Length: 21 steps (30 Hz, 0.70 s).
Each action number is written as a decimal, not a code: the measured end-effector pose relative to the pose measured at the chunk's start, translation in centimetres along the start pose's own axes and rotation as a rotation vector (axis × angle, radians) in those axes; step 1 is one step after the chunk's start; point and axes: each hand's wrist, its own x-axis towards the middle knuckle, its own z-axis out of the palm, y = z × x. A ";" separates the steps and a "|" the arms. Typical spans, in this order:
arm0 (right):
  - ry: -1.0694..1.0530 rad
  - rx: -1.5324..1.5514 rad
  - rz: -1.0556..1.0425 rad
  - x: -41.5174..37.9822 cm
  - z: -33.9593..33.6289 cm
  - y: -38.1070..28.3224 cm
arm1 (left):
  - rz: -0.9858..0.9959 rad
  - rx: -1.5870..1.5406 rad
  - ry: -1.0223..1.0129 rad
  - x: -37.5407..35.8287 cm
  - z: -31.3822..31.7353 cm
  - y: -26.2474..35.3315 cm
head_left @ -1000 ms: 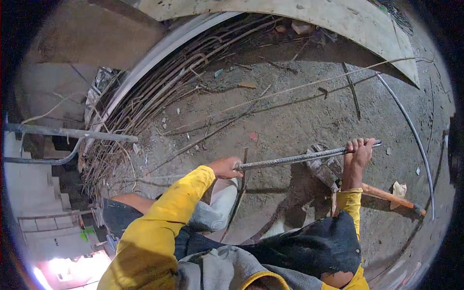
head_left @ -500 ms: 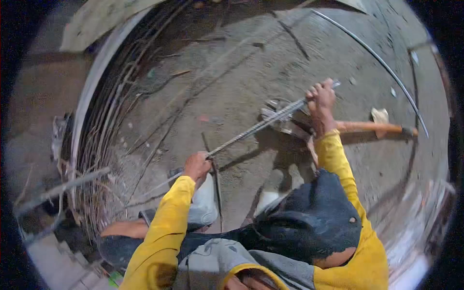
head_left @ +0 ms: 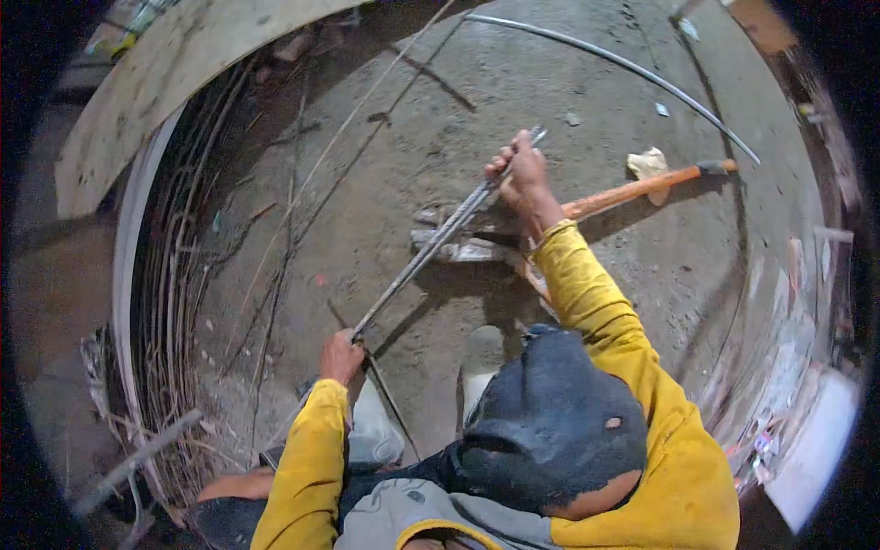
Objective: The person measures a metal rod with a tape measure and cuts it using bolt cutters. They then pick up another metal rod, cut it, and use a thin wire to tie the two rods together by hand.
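Long grey metal rods [head_left: 412, 263] run slantwise between my two hands, lying close together. My left hand [head_left: 341, 357] is closed around their lower end, in front of my knees. Near the upper end my right hand [head_left: 524, 174] grips them, and a short tip sticks out beyond the fingers. Under the rods, on the dirt floor, lies a tool with a metal head [head_left: 466, 247] and an orange wooden handle [head_left: 623, 194], which reaches right past my right wrist.
A curved metal rod [head_left: 623, 66] lies at the upper right. Bundled thin bars [head_left: 174, 275] and a pale board [head_left: 183, 82] stand at the left. A crumpled pale piece [head_left: 647, 163] rests by the handle. A white panel [head_left: 814, 449] is at the lower right.
The view has turned, so the floor objects appear further left. Both hands still hold the rods, which now slope more steeply in view.
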 end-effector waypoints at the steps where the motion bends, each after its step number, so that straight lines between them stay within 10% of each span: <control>1: -0.019 0.007 0.026 0.1 -0.1 0.0 | 0.029 0.005 -0.003 0.0 -0.3 0.6; 12: -0.064 -0.331 0.079 0.0 -4.0 -4.8 | 0.035 0.063 0.012 0.2 -0.1 -0.2; 21: 0.408 -1.497 -0.519 6.5 -10.3 -14.3 | -0.055 0.032 -0.020 0.3 0.4 -0.2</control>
